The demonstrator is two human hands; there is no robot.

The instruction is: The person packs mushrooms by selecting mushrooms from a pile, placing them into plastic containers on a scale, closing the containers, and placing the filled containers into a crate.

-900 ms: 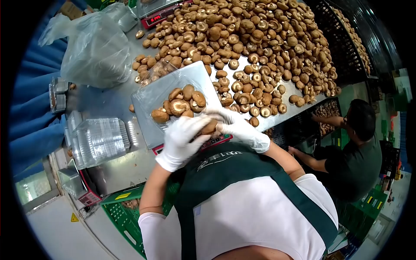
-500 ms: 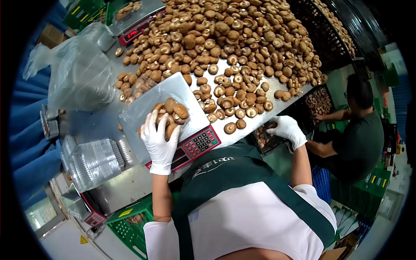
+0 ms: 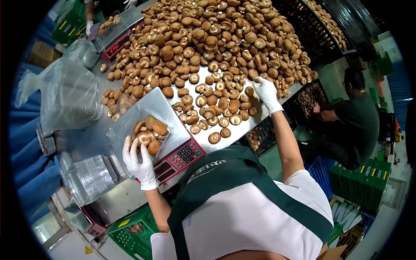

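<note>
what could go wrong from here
The left hand is right at the mushrooms on the scale; if it bears down, the weight reading might be off. The right hand is at the side of the big mushroom pile, so a knock could set some sliding. A loose mushroom lies near the table's front edge and might roll off if nudged.

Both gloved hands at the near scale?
No, only the left hand is at the mushrooms on the scale; the right hand is out at the mushroom pile.
</note>
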